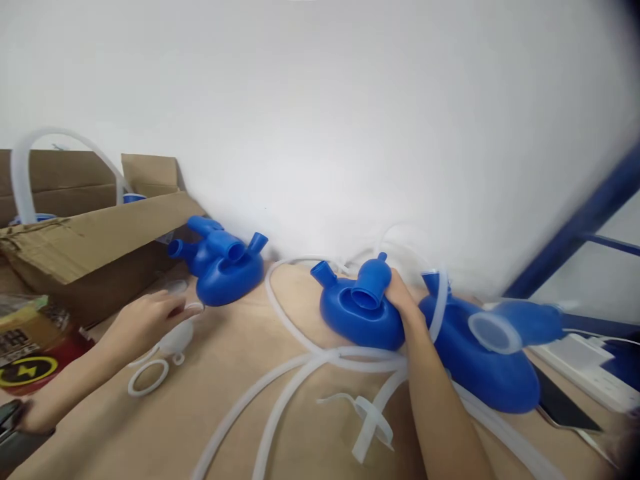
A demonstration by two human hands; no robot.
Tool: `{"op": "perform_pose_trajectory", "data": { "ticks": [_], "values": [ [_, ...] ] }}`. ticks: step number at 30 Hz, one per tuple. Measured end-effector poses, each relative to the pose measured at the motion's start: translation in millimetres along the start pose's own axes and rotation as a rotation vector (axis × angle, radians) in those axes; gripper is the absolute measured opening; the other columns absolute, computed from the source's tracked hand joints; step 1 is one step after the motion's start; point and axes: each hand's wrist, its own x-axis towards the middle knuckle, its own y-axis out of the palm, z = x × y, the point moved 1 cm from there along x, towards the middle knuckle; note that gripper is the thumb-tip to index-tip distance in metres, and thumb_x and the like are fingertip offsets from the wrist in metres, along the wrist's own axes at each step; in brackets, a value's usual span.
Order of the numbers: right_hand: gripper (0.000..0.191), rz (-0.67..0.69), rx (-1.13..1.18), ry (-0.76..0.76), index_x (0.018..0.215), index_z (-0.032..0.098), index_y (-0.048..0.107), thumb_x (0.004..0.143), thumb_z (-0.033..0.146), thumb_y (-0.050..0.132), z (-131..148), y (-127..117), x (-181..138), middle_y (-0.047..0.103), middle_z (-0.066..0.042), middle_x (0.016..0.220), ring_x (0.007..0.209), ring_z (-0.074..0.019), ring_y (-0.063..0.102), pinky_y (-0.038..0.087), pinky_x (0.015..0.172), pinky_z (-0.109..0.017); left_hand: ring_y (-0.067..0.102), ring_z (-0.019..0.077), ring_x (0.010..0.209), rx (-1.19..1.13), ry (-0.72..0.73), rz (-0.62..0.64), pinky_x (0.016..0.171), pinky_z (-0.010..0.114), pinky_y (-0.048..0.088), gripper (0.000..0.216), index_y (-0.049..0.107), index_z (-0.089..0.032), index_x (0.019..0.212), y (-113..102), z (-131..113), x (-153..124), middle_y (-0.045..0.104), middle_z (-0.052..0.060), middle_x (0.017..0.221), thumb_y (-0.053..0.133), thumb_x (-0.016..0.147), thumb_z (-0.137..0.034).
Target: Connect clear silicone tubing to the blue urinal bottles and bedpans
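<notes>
Grasping the middle blue bottle [357,327] on the worktop [195,413], the person's right hand [400,293] is holding its right side; the left hand [157,312] is extending beside a white cap [177,339], though whether it is pinching anything cannot be told.

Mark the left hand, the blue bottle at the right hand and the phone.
Left hand [151,315], head view: back of the hand.
Blue bottle [357,323], head view: front of its body.
Phone [565,402], head view: dark screen.

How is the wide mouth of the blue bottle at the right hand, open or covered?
Open: the wide mouth of the blue bottle shows its hollow inside, with no lid over it.
</notes>
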Motion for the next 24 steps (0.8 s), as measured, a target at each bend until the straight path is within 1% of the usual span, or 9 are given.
{"op": "perform_pose_trajectory", "data": {
  "ticks": [4, 7, 9, 11, 12, 15, 18, 21, 24],
  "values": [
    [0.034, -0.005, -0.007, 0.013, 0.064, 0.021, 0.061, 0.076, 0.053, 0.066, -1.3, -1.0, 0.6, 0.07, -0.009, 0.07, 0.074, -0.0259, 0.06, 0.053, 0.075, -0.041, 0.058, 0.0238, 0.067, 0.049, -0.138, 0.043, 0.063, 0.032, 0.035, 0.055, 0.048, -0.025, 0.061, 13.5, 29.5, -29.4, 0.062, 0.001, 0.065, 0.03, 0.091, -0.068],
    [0.038, -0.019, -0.006, 0.02, 0.061, 0.022, 0.058, 0.075, 0.057, 0.066, -2.1, -1.5, 0.9, 0.07, -0.009, 0.068, 0.073, -0.0261, 0.059, 0.053, 0.074, -0.041, 0.063, 0.0272, 0.072, 0.009, -0.157, 0.043, 0.066, 0.035, 0.039, 0.052, 0.052, -0.026, 0.066, 15.0, 22.3, -26.9, 0.069, 0.005, 0.072, 0.031, 0.092, -0.065],
    [0.037, -0.031, -0.002, 0.024, 0.064, 0.022, 0.061, 0.076, 0.056, 0.067, -1.8, -1.5, 1.1, 0.072, -0.01, 0.072, 0.076, -0.0272, 0.061, 0.054, 0.077, -0.042, 0.067, 0.0301, 0.08, 0.01, -0.118, 0.0, 0.069, 0.038, 0.041, 0.051, 0.056, -0.026, 0.07, 11.8, 1.9, -19.2, 0.072, 0.008, 0.081, 0.031, 0.094, -0.062],
    [0.035, -0.048, 0.006, 0.028, 0.07, 0.02, 0.065, 0.077, 0.055, 0.068, -0.7, -1.1, 1.1, 0.075, -0.012, 0.08, 0.082, -0.029, 0.064, 0.055, 0.083, -0.044, 0.069, 0.0303, 0.086, -0.014, -0.063, -0.005, 0.072, 0.038, 0.043, 0.048, 0.061, -0.026, 0.077, 9.1, -29.9, -8.9, 0.074, 0.009, 0.091, 0.032, 0.097, -0.06],
    [0.034, -0.056, 0.014, 0.029, 0.074, 0.02, 0.066, 0.077, 0.054, 0.069, 0.0, -0.7, 1.0, 0.076, -0.012, 0.084, 0.086, -0.0298, 0.066, 0.055, 0.086, -0.045, 0.07, 0.0294, 0.086, -0.06, -0.034, 0.038, 0.071, 0.037, 0.043, 0.046, 0.064, -0.027, 0.082, 9.2, -49.0, -2.7, 0.075, 0.009, 0.095, 0.034, 0.097, -0.058],
    [0.031, -0.08, 0.047, 0.032, 0.082, 0.021, 0.067, 0.078, 0.052, 0.069, 1.9, 0.7, -0.3, 0.077, -0.011, 0.094, 0.093, -0.0307, 0.068, 0.055, 0.093, -0.046, 0.072, 0.032, 0.092, -0.234, -0.136, 0.197, 0.075, 0.037, 0.046, 0.048, 0.067, -0.024, 0.114, 18.5, -106.6, 19.4, 0.077, 0.011, 0.102, 0.037, 0.101, -0.06],
    [0.035, -0.131, 0.083, 0.049, 0.099, 0.022, 0.067, 0.078, 0.049, 0.07, 2.7, 1.5, -3.6, 0.077, -0.008, 0.096, 0.096, -0.0299, 0.069, 0.056, 0.092, -0.043, 0.073, 0.0352, 0.097, -0.299, -0.153, 0.256, 0.08, 0.039, 0.049, 0.06, 0.064, -0.016, 0.125, 40.9, -149.4, 44.6, 0.076, 0.018, 0.105, 0.047, 0.099, -0.067],
    [0.05, -0.202, 0.115, 0.065, 0.123, 0.023, 0.061, 0.082, 0.05, 0.067, 4.1, 0.4, -5.2, 0.076, -0.006, 0.098, 0.095, -0.0279, 0.07, 0.057, 0.087, -0.039, 0.072, 0.0316, 0.098, -0.387, -0.161, 0.318, 0.086, 0.04, 0.053, 0.055, 0.063, -0.01, 0.126, 67.9, -167.6, 64.5, 0.075, 0.017, 0.106, 0.062, 0.097, -0.057],
    [0.048, -0.297, 0.14, 0.052, 0.122, 0.024, 0.063, 0.085, 0.055, 0.064, 9.5, -4.4, 0.4, 0.075, -0.007, 0.098, 0.093, -0.0261, 0.071, 0.057, 0.085, -0.037, 0.071, 0.0261, 0.098, -0.483, -0.202, 0.343, 0.089, 0.043, 0.057, 0.045, 0.06, -0.011, 0.131, 83.9, -168.6, 76.6, 0.073, 0.013, 0.11, 0.069, 0.097, -0.04]
  ]
}}
